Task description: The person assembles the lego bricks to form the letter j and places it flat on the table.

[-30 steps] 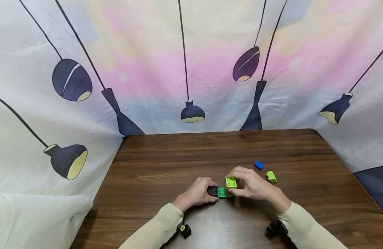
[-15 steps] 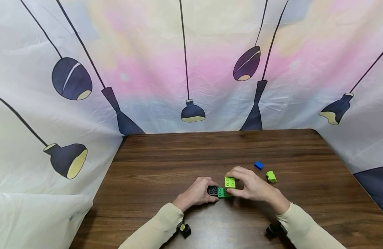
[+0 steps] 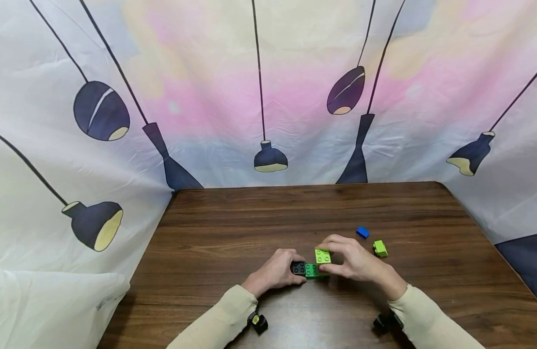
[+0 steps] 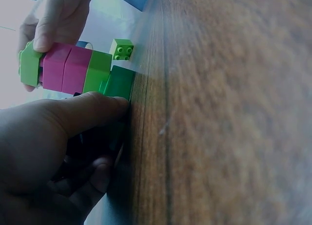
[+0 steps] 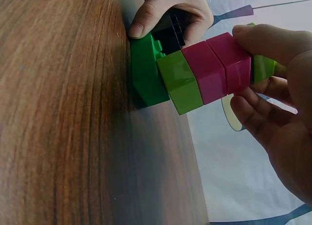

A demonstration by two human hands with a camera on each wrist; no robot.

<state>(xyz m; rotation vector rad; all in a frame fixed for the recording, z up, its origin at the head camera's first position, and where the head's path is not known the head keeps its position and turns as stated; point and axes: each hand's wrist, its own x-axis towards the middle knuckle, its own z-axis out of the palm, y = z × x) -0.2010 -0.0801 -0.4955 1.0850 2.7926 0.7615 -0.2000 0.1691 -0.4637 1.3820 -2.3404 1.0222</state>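
My left hand (image 3: 277,269) grips a black brick (image 3: 298,267) and the end of the long green brick (image 3: 311,270) low on the table. On the green brick's right end stands a stack: a lime brick (image 5: 180,82), two magenta bricks (image 5: 204,70) and a lime top brick (image 3: 323,256). In the right wrist view the stack leans relative to the green brick, its lower end against the studs. My right hand (image 3: 353,259) pinches the upper stack between thumb and fingers. The left wrist view shows a narrow gap with studs under the top brick.
A blue brick (image 3: 362,232) lies on the wooden table (image 3: 233,218) beyond my right hand. Nearer sits a loose lime brick (image 3: 380,248), its studs facing left. A printed cloth (image 3: 216,97) hangs behind the table's far edge.
The top of the stack has shifted very slightly left with my right hand's fingers. My left hand, the black brick and the loose bricks stay in place.
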